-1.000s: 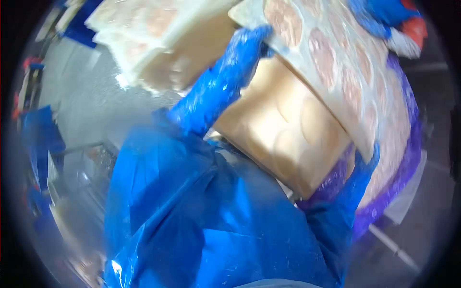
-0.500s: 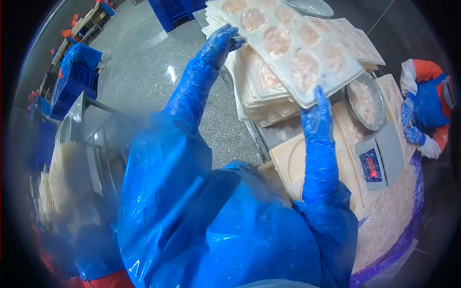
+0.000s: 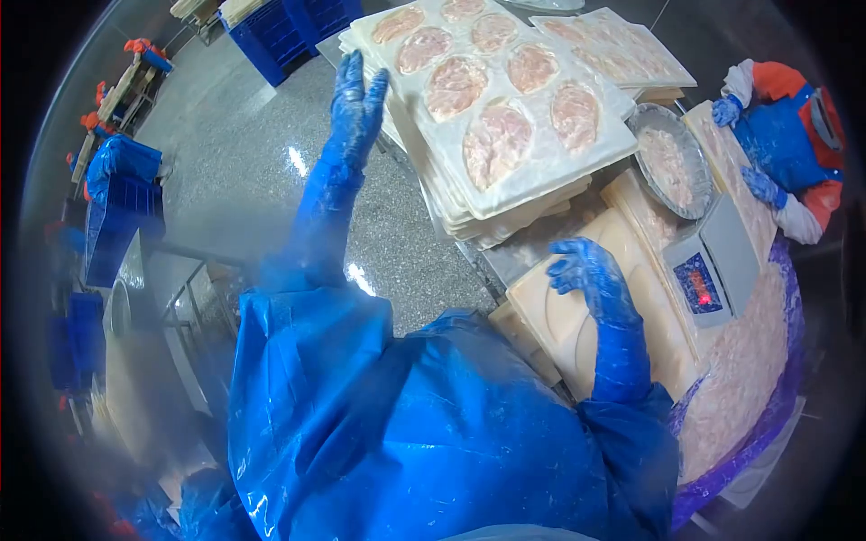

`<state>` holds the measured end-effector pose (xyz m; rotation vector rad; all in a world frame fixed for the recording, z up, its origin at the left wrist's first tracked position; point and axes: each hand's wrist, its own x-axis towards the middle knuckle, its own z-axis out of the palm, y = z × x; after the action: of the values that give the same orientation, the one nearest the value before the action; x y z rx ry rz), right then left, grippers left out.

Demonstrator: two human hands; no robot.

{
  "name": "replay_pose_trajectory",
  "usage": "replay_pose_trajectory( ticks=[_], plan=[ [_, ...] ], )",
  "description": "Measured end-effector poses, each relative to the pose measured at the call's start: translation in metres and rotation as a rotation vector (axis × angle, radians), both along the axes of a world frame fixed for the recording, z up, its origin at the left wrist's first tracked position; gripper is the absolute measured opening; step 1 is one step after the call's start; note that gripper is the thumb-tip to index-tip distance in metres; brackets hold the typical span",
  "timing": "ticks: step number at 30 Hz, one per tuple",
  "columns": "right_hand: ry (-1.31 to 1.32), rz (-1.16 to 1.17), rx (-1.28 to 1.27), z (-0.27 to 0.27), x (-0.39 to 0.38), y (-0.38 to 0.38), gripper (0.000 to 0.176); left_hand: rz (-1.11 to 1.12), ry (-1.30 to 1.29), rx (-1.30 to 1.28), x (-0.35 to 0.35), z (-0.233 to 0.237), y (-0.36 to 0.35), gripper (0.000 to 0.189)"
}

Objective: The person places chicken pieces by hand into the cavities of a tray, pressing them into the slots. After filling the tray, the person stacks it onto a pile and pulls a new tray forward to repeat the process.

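A white moulded tray (image 3: 442,126) lies squared on top of a tall stack of similar trays (image 3: 451,212). Its oval hollows hold flattened pale pink meat (image 3: 456,87). Beside the stack's left edge is my left hand (image 3: 357,113), gloved in blue, fingers straight and holding nothing. My right hand (image 3: 591,281), also gloved, hovers over an unfilled cream tray (image 3: 577,302) in front of the stack. Its fingers are apart and loosely bent, with nothing in them.
A metal bowl of minced meat (image 3: 672,167) stands by a digital scale (image 3: 713,266). Meat fills a purple-lined container (image 3: 744,388) at right. Across the table a co-worker (image 3: 785,135) works. Another filled tray (image 3: 622,50) lies behind; blue crates (image 3: 280,41) stand beyond.
The filled tray was tilted in both hands and now lies flat on the stack. Both hands have let go; the left moved left, and the right drew back toward me.
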<state>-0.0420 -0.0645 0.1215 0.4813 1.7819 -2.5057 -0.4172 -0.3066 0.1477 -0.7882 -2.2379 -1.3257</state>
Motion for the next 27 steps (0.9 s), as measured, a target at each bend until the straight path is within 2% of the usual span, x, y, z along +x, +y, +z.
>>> replay_pose_trajectory(
  ticks=[1, 3, 4, 5, 7, 8, 10, 11, 13, 14, 16, 18, 19, 20, 21, 22, 23, 24, 25, 26, 27],
  plan=[
    [-0.001, -0.006, -0.002, -0.009, 0.010, 0.003, 0.047, -0.026, -0.046, -0.084, 0.019, 0.021, 0.010, 0.078],
    [0.008, -0.246, 0.024, -0.024, 0.025, 0.007, 0.046, -0.100, 0.177, -0.155, 0.030, 0.039, 0.037, 0.077],
    [0.012, -0.253, 0.024, -0.031, 0.029, 0.006, 0.046, -0.127, 0.295, -0.194, 0.034, 0.044, 0.048, 0.077],
    [-0.008, -0.232, -0.001, -0.034, 0.031, -0.001, 0.044, -0.138, 0.301, -0.193, 0.038, 0.046, 0.050, 0.077],
    [-0.096, -0.187, 0.046, -0.025, 0.037, -0.019, 0.039, -0.545, -0.103, -0.792, 0.056, 0.051, 0.050, 0.083],
    [-0.093, -0.197, 0.046, -0.026, 0.047, -0.020, 0.039, -0.553, -0.095, -0.793, 0.073, 0.053, 0.045, 0.083],
    [-0.021, -0.151, -0.034, -0.037, 0.068, -0.023, 0.038, -0.406, 0.028, -0.867, 0.100, 0.064, 0.026, 0.082],
    [-0.007, -0.163, -0.043, -0.047, 0.080, -0.021, 0.038, -0.412, 0.045, -0.877, 0.091, 0.072, 0.020, 0.082],
    [-0.019, -0.228, -0.091, -0.070, 0.108, -0.012, 0.048, -0.656, 0.169, -0.670, 0.072, 0.083, 0.010, 0.074],
    [-0.018, -0.223, -0.094, -0.071, 0.113, -0.014, 0.048, -0.433, -0.058, -0.481, 0.085, 0.102, 0.032, 0.067],
    [-0.154, -0.215, 0.134, -0.066, 0.113, -0.017, 0.052, -0.322, 0.183, -0.353, 0.064, 0.100, 0.073, 0.066],
    [-0.117, -0.164, 0.165, -0.068, 0.111, -0.022, 0.055, -0.356, 0.023, -0.518, 0.040, 0.068, 0.096, 0.068],
    [-0.110, -0.159, 0.037, -0.063, 0.111, -0.023, 0.046, -0.418, 0.225, -1.204, 0.031, 0.055, 0.100, 0.072],
    [-0.103, -0.150, -0.089, -0.060, 0.111, -0.021, 0.038, -0.404, 0.149, -0.896, 0.029, 0.034, 0.088, 0.066],
    [-0.032, -0.132, -0.107, -0.061, 0.116, -0.019, 0.038, -0.515, -0.099, -0.798, 0.037, 0.054, 0.071, 0.062],
    [-0.106, -0.133, 0.006, -0.060, 0.123, -0.014, 0.038, -0.623, -0.349, -0.691, 0.044, 0.075, 0.053, 0.058],
    [-0.156, -0.116, -0.009, -0.071, 0.122, 0.000, 0.039, -0.614, -0.352, -0.687, 0.049, 0.086, 0.036, 0.058],
    [-0.208, -0.102, -0.023, -0.081, 0.119, 0.011, 0.041, -0.599, -0.338, -0.529, 0.052, 0.094, 0.021, 0.053],
    [-0.150, -0.146, 0.030, -0.062, 0.107, 0.010, 0.042, -0.582, -0.323, -0.371, 0.051, 0.099, 0.013, 0.048],
    [-0.093, -0.188, 0.086, -0.041, 0.093, 0.016, 0.043, -0.578, -0.328, -0.365, 0.046, 0.103, 0.010, 0.048],
    [0.080, -0.144, 0.206, -0.003, 0.072, 0.019, 0.041, -0.547, -0.280, -0.294, 0.041, 0.104, 0.008, 0.044]
  ],
)
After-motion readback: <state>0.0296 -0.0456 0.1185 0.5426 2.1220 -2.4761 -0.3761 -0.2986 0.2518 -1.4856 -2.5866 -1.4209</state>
